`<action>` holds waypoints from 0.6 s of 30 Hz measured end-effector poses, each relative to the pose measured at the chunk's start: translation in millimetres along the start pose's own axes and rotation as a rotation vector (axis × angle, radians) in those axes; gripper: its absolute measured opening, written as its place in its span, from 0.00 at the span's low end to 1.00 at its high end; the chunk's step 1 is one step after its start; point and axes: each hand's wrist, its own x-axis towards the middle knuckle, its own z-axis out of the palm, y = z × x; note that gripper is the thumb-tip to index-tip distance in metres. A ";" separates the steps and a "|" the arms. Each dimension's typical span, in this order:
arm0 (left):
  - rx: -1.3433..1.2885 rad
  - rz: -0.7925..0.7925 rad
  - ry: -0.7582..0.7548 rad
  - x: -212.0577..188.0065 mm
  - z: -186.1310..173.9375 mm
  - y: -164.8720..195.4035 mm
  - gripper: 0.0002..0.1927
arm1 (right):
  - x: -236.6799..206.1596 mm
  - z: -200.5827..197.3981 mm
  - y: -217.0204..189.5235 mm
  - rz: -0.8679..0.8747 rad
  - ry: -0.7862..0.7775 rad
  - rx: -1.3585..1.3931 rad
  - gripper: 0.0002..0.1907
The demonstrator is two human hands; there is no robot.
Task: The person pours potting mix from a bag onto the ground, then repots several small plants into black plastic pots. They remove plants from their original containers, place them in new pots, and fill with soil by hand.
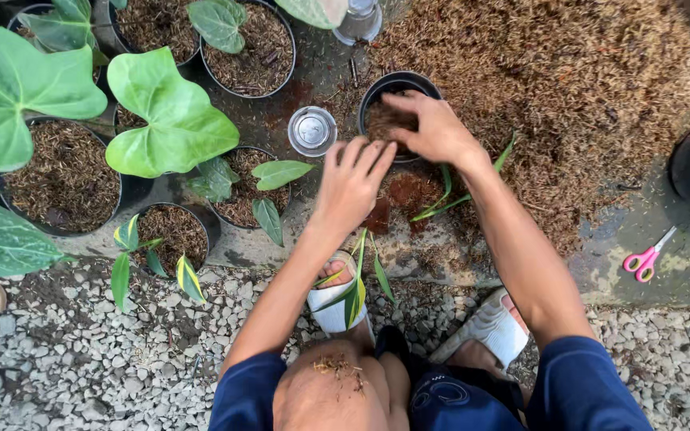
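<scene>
far left, potted plants with broad heart-shaped leaves crowd the ground, and a smaller pot with a striped yellow-green cutting sits near the gravel. just right of them a clear plastic cup stands upright beside the small black pot.

the left hand hovers at the near-left side of that pot, fingers spread and relaxed, grip released, holding nothing. the right hand lies over the pot's mouth, fingers curled down onto the brown husk mix inside; whether it pinches any mix i cannot tell, as the fingertips are hidden.

to press the mix well, it seems best to keep the left hand against the pot wall so it does not tip, and to push down evenly with flat fingers rather than poke. loose green cuttings lie just near of the pot, close to the wrists, so a careless move could crush them. right of the pot a large heap of husk spreads, and far right lie pink scissors, well apart.
</scene>
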 end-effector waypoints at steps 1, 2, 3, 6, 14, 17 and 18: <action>-0.028 -0.044 -0.022 -7.5 -6.8 -4.9 0.27 | -2.5 3.9 1.5 0.019 0.027 -0.019 0.26; -0.061 -0.097 -0.050 -22.2 -16.1 -6.1 0.28 | -9.6 3.1 2.9 0.042 0.042 -0.033 0.23; -0.096 -0.143 -0.079 -35.7 -23.1 -7.5 0.29 | -18.3 -1.2 4.3 0.070 0.064 -0.048 0.20; -0.055 0.016 -0.365 -69.2 -29.6 -6.7 0.23 | -55.4 -29.5 7.1 0.149 0.047 -0.093 0.09; -0.363 -0.170 -0.404 -79.9 4.3 26.6 0.16 | -157.4 20.3 25.0 0.927 -0.655 0.221 0.20; -0.486 -0.194 -0.333 -59.2 37.8 60.3 0.13 | -189.9 63.6 43.2 0.937 -0.367 0.437 0.22; -0.493 -0.252 -0.343 -51.1 51.0 72.5 0.15 | -199.2 71.0 49.1 0.890 -0.295 0.498 0.22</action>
